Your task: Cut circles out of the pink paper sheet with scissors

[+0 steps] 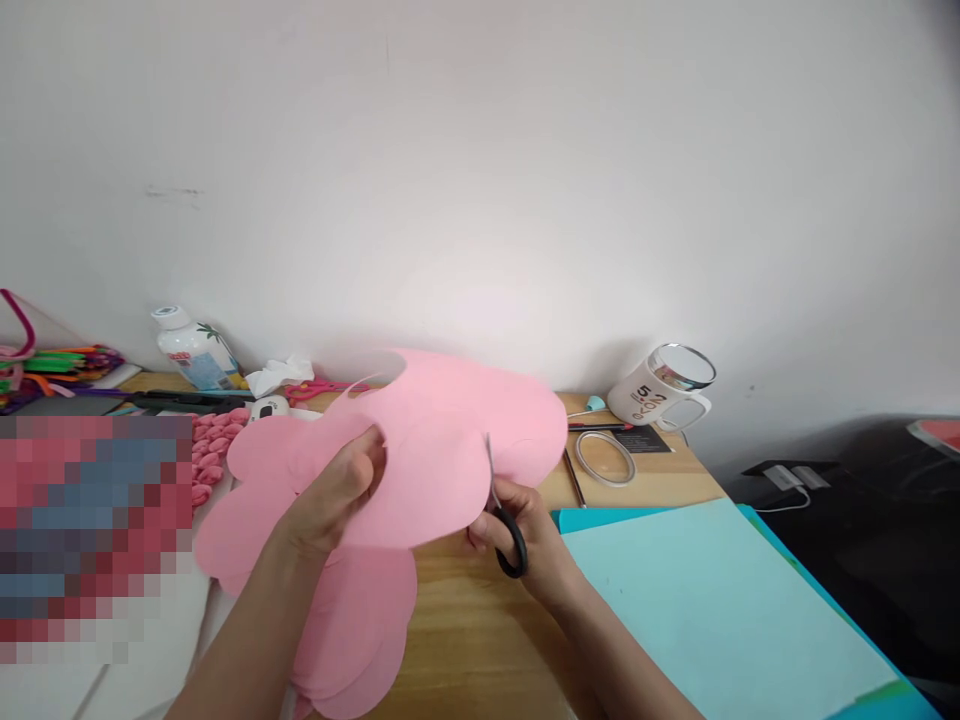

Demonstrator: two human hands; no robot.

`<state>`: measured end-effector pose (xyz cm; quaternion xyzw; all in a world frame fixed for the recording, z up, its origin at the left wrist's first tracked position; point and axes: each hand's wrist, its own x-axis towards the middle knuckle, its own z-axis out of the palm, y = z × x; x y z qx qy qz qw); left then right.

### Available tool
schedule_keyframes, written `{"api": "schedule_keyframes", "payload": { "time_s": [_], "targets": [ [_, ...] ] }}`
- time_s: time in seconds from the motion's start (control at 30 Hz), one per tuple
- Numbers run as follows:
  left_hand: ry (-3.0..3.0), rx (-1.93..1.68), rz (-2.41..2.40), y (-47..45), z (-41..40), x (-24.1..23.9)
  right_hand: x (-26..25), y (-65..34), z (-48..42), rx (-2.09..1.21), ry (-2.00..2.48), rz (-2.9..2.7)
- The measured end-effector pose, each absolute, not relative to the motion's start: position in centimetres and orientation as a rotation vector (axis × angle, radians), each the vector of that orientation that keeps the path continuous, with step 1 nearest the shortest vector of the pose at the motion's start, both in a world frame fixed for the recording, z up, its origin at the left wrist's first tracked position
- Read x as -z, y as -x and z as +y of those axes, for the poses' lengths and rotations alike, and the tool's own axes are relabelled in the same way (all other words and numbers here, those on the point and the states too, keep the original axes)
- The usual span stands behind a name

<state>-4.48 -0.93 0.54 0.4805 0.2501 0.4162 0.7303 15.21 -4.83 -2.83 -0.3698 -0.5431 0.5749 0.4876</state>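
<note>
A large pink sheet (pixel 442 440) with lobed, cloud-like edges is held up over a wooden table (pixel 480 640). My left hand (pixel 337 490) pinches the sheet near its middle, thumb on the near face. My right hand (pixel 517 535) grips black-handled scissors (pixel 504 520), fingers through the loops. The blades point up into the sheet's lower right edge. More pink lobed pieces (pixel 352 630) lie flat on the table under my left forearm.
Light blue sheets (pixel 712 610) lie at the right front. Behind them are a white mug (pixel 664 390), a tape ring (pixel 604 457) and a pen (pixel 574 477). At the back left stand a plastic bottle (pixel 195 352), crumpled tissue and coloured pipe cleaners (pixel 60 365).
</note>
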Motion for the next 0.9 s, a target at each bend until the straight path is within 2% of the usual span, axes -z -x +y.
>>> {"api": "schedule_keyframes", "payload": {
  "time_s": [0.1,0.23,0.33,0.5,0.7,0.9],
  "targets": [
    [-0.995,-0.808,0.327,3.7,-1.0,-0.2,3.3,-15.3,-4.7,-1.209,0.955,-1.205],
    [-1.104,-0.653,0.259,1.5,-1.4,-0.1,3.5,-15.5,-4.6,-1.085,1.012,-1.116],
    [-1.239,-0.835,0.395,-0.1,-1.8,0.0,3.3,-15.4,-4.7,-1.067,1.006,-1.131],
    [-1.321,-0.941,0.631,-1.5,-2.7,0.6,3.0,-14.9,-4.8,-1.152,1.013,-1.208],
    [-1.141,-1.227,0.897,-2.2,-3.0,1.9,3.5,-14.5,-4.8,-1.235,0.995,-1.234],
    [-1.147,-1.301,1.104,-2.4,-3.1,2.7,3.1,-14.3,-4.9,-1.293,0.968,-1.232]
  ]
}}
